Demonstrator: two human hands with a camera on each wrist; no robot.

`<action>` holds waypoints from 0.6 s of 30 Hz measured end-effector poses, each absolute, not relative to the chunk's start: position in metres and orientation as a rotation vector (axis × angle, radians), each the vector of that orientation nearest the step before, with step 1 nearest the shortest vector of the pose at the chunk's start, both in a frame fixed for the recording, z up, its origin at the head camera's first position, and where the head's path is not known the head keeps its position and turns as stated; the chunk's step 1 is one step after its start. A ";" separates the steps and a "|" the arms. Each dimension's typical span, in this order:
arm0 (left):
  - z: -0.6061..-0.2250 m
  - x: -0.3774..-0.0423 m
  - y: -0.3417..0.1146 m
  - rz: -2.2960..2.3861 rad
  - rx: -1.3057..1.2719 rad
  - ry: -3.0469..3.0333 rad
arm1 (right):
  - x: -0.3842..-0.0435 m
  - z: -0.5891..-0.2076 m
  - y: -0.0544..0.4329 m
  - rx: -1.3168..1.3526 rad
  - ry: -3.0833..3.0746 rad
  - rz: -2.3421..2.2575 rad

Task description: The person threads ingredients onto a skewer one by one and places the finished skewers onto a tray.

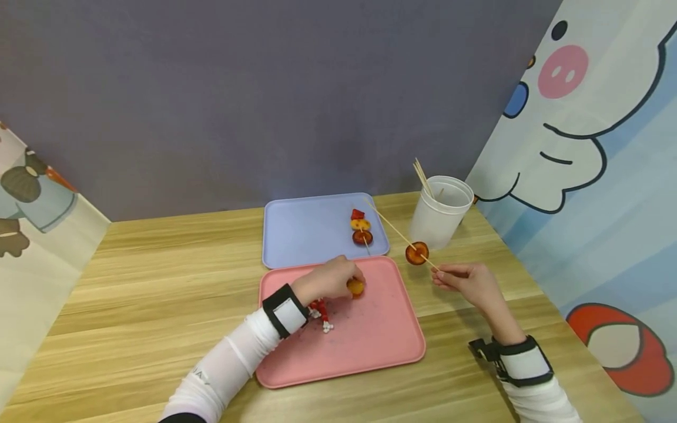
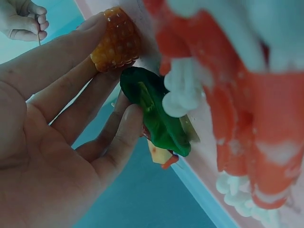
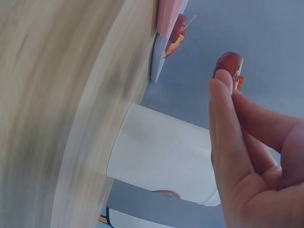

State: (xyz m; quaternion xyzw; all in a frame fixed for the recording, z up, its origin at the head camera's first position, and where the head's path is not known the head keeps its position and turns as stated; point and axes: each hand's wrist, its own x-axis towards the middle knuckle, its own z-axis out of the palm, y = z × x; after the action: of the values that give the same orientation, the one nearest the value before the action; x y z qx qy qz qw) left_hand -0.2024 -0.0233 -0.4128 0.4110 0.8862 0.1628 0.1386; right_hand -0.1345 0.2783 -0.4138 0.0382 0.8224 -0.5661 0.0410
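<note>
My left hand [image 1: 330, 279] reaches over the pink tray [image 1: 365, 346], its thumb and a finger pinching an orange-yellow corn piece [image 2: 116, 40]. Beside its other fingers, in the left wrist view, is a dark green pepper-like piece [image 2: 154, 114]. Red pieces with knobby white ends [image 1: 322, 311] lie by the left wrist. To the right of the trays, my right hand [image 1: 468, 282] pinches the lower end of a wooden skewer [image 1: 394, 228]. A round brown piece [image 1: 417, 253] is threaded on it near the fingers; the skewer's far end points up and left.
Behind the pink tray sits a blue tray [image 1: 304, 229]. On it is a skewer bearing red, yellow [image 1: 360, 224] and brown pieces. A white bucket [image 1: 439, 217] with several sticks stands at the back right. A grey panel [image 1: 238, 106] rises behind the table.
</note>
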 end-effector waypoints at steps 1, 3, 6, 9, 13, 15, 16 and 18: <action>-0.413 -0.202 -0.024 0.466 1.191 2.561 | -0.135 -0.414 0.278 0.121 2.519 -1.736; -0.412 -0.201 -0.025 0.457 1.199 2.557 | -0.135 -0.414 0.278 0.129 2.523 -1.733; -0.411 -0.201 -0.026 0.448 1.204 2.562 | -0.136 -0.413 0.278 0.128 2.522 -1.736; -0.412 -0.200 -0.027 0.457 1.203 2.565 | -0.136 -0.412 0.276 0.121 2.524 -1.736; -0.414 -0.200 -0.030 0.529 1.179 2.563 | -0.135 -0.411 0.274 0.117 2.539 -1.716; -0.414 -0.200 -0.032 0.609 1.155 2.562 | -0.135 -0.409 0.273 0.119 2.550 -1.693; -0.414 -0.200 -0.034 0.652 1.133 2.563 | -0.135 -0.409 0.273 0.118 2.558 -1.676; -0.412 -0.200 -0.037 0.739 1.093 2.574 | -0.135 -0.407 0.271 0.113 2.567 -1.656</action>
State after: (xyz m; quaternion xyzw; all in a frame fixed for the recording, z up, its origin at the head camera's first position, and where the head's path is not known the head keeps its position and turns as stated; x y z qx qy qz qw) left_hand -0.2005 -0.0366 -0.4125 0.3750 0.8830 0.2534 0.1245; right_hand -0.1355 0.2715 -0.4074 0.0369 0.8390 -0.5412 0.0425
